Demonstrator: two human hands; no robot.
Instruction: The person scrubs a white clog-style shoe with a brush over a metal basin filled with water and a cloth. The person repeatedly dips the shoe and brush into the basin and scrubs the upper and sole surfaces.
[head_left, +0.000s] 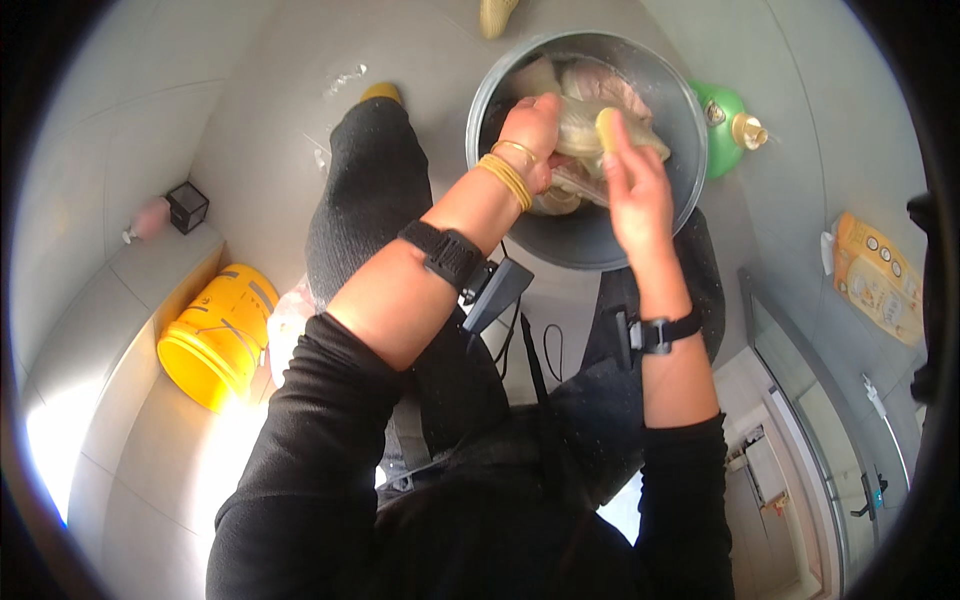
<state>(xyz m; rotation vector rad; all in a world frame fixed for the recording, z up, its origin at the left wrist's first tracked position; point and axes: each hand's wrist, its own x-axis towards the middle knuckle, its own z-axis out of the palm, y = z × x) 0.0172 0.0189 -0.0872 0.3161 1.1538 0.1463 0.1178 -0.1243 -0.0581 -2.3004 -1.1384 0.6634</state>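
A large round grey metal-looking basin (474, 142) stands between my knees, with wet pale pink and cream fabric-like items (604, 84) inside. My left hand (531, 135), with yellow bands at its wrist, grips the left end of a wet pale greenish piece (576, 124), which seems to be cloth; its exact kind is unclear. Over the right part of that piece, my right hand (637, 184) holds a small yellow oval block (606, 129), like a bar of soap, between fingers and thumb. Whether the block touches the piece cannot be told. The fingertips of my left hand are partly hidden.
Right of the basin stands a green bottle (724, 131) with a gold cap. A yellow bucket (217, 330) lies tilted at the left by a tiled ledge (131, 277). An orange-yellow pack (877, 277) is by the right wall. Thin black cords (555, 352) hang near my legs.
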